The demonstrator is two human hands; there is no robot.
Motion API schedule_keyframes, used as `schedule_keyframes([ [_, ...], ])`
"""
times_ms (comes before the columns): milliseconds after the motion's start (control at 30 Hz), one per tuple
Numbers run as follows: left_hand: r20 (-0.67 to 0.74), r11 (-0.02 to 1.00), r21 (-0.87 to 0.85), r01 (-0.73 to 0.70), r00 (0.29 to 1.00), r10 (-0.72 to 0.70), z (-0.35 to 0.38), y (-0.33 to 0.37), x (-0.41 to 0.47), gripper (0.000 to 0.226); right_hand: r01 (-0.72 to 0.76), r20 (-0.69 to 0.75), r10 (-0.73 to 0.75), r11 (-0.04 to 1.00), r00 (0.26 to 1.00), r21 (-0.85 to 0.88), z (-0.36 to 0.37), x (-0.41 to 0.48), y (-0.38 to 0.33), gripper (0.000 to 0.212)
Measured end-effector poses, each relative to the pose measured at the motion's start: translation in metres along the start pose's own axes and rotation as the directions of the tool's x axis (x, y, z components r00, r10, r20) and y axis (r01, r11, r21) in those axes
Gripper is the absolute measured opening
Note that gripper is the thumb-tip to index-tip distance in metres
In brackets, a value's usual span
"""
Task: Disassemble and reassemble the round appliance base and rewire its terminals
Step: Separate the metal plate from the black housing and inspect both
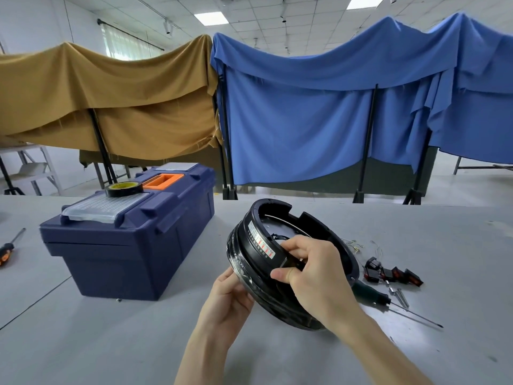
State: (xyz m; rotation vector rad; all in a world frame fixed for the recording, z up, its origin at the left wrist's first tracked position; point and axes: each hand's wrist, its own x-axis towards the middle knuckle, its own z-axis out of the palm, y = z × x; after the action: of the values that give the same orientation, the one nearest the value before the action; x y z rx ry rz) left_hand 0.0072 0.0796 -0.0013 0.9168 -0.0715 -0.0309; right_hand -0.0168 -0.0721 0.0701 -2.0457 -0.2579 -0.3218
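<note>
Your left hand (227, 298) holds the tilted round base (277, 301) from below; your right hand (313, 270) grips its rim, fingers curled inside.

One head cam — wide-angle, worn, facing forward and down across the table (83, 343). Close range: toolbox (130, 245) near, left of frame centre — drapes (291, 120) well behind it, ceiling (277, 12) in view above them.

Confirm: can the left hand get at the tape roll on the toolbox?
Probably not yet: the left hand holds the round base. The tape roll sits uncovered on the toolbox, nothing in between.
</note>
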Motion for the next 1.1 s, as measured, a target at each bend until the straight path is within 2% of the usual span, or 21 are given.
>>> schedule_keyframes([
  [167, 0.07, 0.995, 0.096, 0.019, 0.997, -0.026, -0.013, 0.004, 0.001, 0.031, 0.025, 0.018, -0.025, 0.999, 1.0, -0.019, -0.003, -0.001, 0.002, 0.037],
  [233, 0.027, 0.98, 0.197, 0.03, 0.999, -0.036, -0.017, 0.004, -0.002, 0.023, 0.037, 0.01, -0.037, 0.999, 0.999, -0.016, -0.007, -0.001, 0.003, 0.037],
  [267, -0.031, 0.951, 0.306, 0.035, 0.999, -0.026, -0.019, 0.004, -0.003, 0.022, 0.041, 0.008, -0.041, 0.999, 0.999, -0.012, -0.008, 0.0, 0.003, 0.037],
  [333, -0.147, 0.795, 0.606, 0.034, 0.987, 0.07, -0.024, 0.0, -0.004, 0.022, 0.06, 0.009, -0.06, 0.998, 0.998, -0.003, -0.012, 0.0, 0.005, 0.035],
  [400, -0.14, 0.506, 0.862, 0.018, 0.969, 0.203, -0.027, -0.004, -0.005, 0.019, 0.074, 0.022, -0.073, 0.997, 0.997, -0.022, -0.015, -0.002, 0.007, 0.042],
  [467, -0.078, 0.209, 0.978, 0.026, 0.966, 0.245, -0.026, -0.01, -0.005, 0.014, 0.09, 0.043, -0.088, 0.994, 0.995, -0.061, -0.017, -0.004, 0.009, 0.048],
  [533, -0.049, -0.056, 0.996, 0.065, 0.965, 0.258, -0.023, -0.015, -0.005, 0.012, 0.107, 0.057, -0.101, 0.99, 0.993, -0.096, -0.019, -0.007, 0.01, 0.043],
  [567, -0.018, -0.135, 0.989, 0.057, 0.963, 0.27, -0.022, -0.017, -0.005, 0.013, 0.105, 0.064, -0.098, 0.989, 0.993, -0.105, -0.02, -0.008, 0.01, 0.043],
  [600, 0.025, -0.16, 0.987, 0.021, 0.961, 0.275, -0.024, -0.02, -0.004, 0.015, 0.099, 0.073, -0.092, 0.989, 0.993, -0.111, -0.021, -0.009, 0.01, 0.043],
  [667, 0.117, -0.154, 0.985, -0.078, 0.956, 0.269, -0.031, -0.024, 0.0, 0.017, 0.092, 0.095, -0.081, 0.989, 0.992, -0.113, -0.024, -0.009, 0.01, 0.04],
  [733, 0.157, -0.181, 0.977, -0.112, 0.954, 0.254, -0.038, -0.025, 0.002, 0.017, 0.093, 0.108, -0.081, 0.99, 0.991, -0.11, -0.029, -0.009, 0.011, 0.036],
  [800, 0.129, -0.129, 0.987, -0.097, 0.954, 0.271, -0.041, -0.023, 0.002, 0.014, 0.111, 0.114, -0.098, 0.987, 0.989, -0.117, -0.033, -0.008, 0.011, 0.035],
  [867, 0.084, 0.012, 0.995, -0.094, 0.927, 0.364, -0.041, -0.021, 0.002, 0.012, 0.131, 0.118, -0.114, 0.981, 0.986, -0.144, -0.036, -0.007, 0.013, 0.034],
  [900, 0.039, 0.123, 0.987, -0.102, 0.9, 0.434, -0.039, -0.019, 0.002, 0.013, 0.145, 0.123, -0.126, 0.976, 0.984, -0.161, -0.038, -0.007, 0.014, 0.037],
  [933, -0.043, 0.283, 0.953, -0.111, 0.872, 0.487, -0.035, -0.015, 0.002, 0.02, 0.161, 0.132, -0.138, 0.971, 0.982, -0.179, -0.04, -0.009, 0.015, 0.043],
  [967, -0.155, 0.491, 0.863, -0.12, 0.862, 0.483, -0.029, -0.01, 0.004, 0.032, 0.178, 0.144, -0.151, 0.964, 0.978, -0.198, -0.041, -0.01, 0.017, 0.05],
  [1000, -0.261, 0.691, 0.715, -0.109, 0.875, 0.409, -0.021, -0.004, 0.007, 0.046, 0.191, 0.162, -0.158, 0.957, 0.974, -0.217, -0.043, -0.012, 0.02, 0.054],
  [1033, -0.329, 0.843, 0.534, -0.063, 0.903, 0.275, -0.015, 0.001, 0.011, 0.058, 0.199, 0.187, -0.157, 0.953, 0.97, -0.229, -0.045, -0.014, 0.022, 0.055],
  [1067, -0.342, 0.939, 0.343, 0.002, 0.932, 0.123, -0.011, 0.007, 0.015, 0.066, 0.201, 0.218, -0.15, 0.951, 0.964, -0.236, -0.046, -0.017, 0.024, 0.054],
  [1100, -0.318, 0.982, 0.171, 0.078, 0.948, -0.02, -0.007, 0.011, 0.018, 0.071, 0.201, 0.25, -0.14, 0.95, 0.958, -0.24, -0.046, -0.02, 0.025, 0.051],
])
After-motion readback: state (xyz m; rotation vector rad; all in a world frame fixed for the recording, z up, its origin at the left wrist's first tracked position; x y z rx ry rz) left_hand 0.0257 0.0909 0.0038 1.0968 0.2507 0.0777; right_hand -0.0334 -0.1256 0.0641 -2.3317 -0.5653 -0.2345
